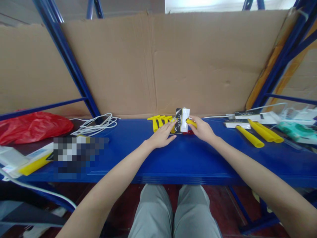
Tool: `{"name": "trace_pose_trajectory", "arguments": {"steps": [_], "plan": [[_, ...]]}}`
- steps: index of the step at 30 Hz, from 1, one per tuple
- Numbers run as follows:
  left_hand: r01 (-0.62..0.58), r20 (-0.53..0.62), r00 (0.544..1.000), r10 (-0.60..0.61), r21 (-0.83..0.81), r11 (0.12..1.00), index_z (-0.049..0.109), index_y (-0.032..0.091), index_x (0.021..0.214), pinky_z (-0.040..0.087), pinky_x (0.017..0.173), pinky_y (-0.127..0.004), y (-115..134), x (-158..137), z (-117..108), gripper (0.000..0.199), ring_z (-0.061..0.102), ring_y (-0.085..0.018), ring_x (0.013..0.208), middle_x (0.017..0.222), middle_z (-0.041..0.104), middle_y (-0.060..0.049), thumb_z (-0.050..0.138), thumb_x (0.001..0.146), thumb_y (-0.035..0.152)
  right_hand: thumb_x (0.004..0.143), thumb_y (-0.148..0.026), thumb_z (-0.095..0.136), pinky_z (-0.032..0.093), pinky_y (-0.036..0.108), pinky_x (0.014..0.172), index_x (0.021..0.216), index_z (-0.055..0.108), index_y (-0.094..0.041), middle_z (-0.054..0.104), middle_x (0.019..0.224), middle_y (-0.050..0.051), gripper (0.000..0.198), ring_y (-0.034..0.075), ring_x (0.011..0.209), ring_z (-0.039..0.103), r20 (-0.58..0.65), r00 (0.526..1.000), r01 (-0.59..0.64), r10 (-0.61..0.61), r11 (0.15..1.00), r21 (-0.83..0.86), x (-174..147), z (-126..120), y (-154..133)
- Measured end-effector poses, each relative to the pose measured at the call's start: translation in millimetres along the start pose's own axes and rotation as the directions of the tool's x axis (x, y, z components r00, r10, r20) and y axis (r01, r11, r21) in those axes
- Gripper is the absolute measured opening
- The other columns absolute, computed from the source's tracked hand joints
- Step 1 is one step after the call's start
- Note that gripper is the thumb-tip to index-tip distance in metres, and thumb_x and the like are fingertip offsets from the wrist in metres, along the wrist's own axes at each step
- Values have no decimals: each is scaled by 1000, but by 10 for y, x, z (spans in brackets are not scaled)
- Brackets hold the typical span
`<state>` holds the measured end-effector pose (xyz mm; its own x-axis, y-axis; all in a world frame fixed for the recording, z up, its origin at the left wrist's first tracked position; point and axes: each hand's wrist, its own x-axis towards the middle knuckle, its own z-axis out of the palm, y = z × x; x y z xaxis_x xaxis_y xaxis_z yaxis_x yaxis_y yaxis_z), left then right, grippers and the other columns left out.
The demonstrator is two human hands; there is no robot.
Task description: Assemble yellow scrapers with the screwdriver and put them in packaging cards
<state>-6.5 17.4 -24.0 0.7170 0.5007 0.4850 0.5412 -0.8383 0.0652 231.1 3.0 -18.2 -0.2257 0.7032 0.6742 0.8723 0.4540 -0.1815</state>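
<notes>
On the blue table, my right hand (201, 129) is closed round a short yellow handle (192, 123). A black-and-white card packet (184, 119) stands tilted just left of it; I cannot tell whether the handle is joined to the packet. My left hand (162, 135) has its fingers stretched out and thumb apart, with the fingertips at the packet's left edge. Behind that hand lie several yellow T-shaped pieces (155, 123) in a row, partly covered by the fingers. Something red (189, 132) shows under the packet.
To the right lie yellow tubes (250, 136), card packets (237, 124) and a green-white plastic bundle (294, 131). Coiled white cable (104, 124) and a red plastic bag (37, 126) are on the left. Cardboard (198, 62) walls the back, between blue posts (71, 66).
</notes>
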Motion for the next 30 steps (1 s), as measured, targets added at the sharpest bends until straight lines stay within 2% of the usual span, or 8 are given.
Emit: {"name": "trace_pose_trajectory", "arguments": {"steps": [5,11,15,18,22,27,30], "plan": [[17,-45,999,-19,-42,999,12,5,144,32,105,-48,-9,10,17,70,40,-29,129,141,38,-25,41,89,36,82,-30,49,50,43,81,133,39,-19,64,104,11,53,25,92,63,-70,995,-51,71,966,253,8,111,-4],[-70,-63,996,62,-134,989,15,14,146,36,101,-48,101,14,4,65,46,-29,124,143,37,-19,41,89,33,80,-38,54,50,43,80,135,37,-20,63,97,9,60,22,82,62,-94,990,-59,107,907,416,18,178,33],[-17,-131,991,-16,-251,968,4,15,148,35,101,-51,166,25,28,75,47,-32,123,144,36,-20,45,88,34,80,-39,55,49,43,82,134,38,-19,62,96,9,59,22,83,60,-93,993,-18,76,861,509,12,211,-29],[-7,-152,987,-44,-319,948,14,15,147,32,104,-51,185,45,45,66,43,-31,127,142,39,-18,42,89,34,81,-40,55,49,43,83,133,38,-19,60,96,9,59,23,88,59,-105,993,9,59,835,550,7,233,-85],[-76,-158,987,24,-335,939,37,18,137,33,105,-48,202,62,40,48,42,-27,128,137,47,-13,37,92,32,81,-43,55,50,44,80,137,33,-19,60,92,9,64,23,84,60,-99,993,-1,71,820,573,0,273,-112],[-50,-179,984,-4,-293,955,40,16,135,35,104,-47,223,68,19,47,44,-25,127,135,50,-14,33,93,35,80,-46,57,49,45,84,140,25,-22,59,91,7,72,23,86,60,-157,985,33,78,795,605,17,273,-123],[-28,-158,987,-12,-251,967,42,13,133,36,103,-46,217,71,16,49,46,-26,125,135,50,-16,30,93,39,79,-47,59,49,44,84,135,31,-23,59,92,7,67,22,87,60,-169,983,50,77,765,642,27,216,-167]]}}
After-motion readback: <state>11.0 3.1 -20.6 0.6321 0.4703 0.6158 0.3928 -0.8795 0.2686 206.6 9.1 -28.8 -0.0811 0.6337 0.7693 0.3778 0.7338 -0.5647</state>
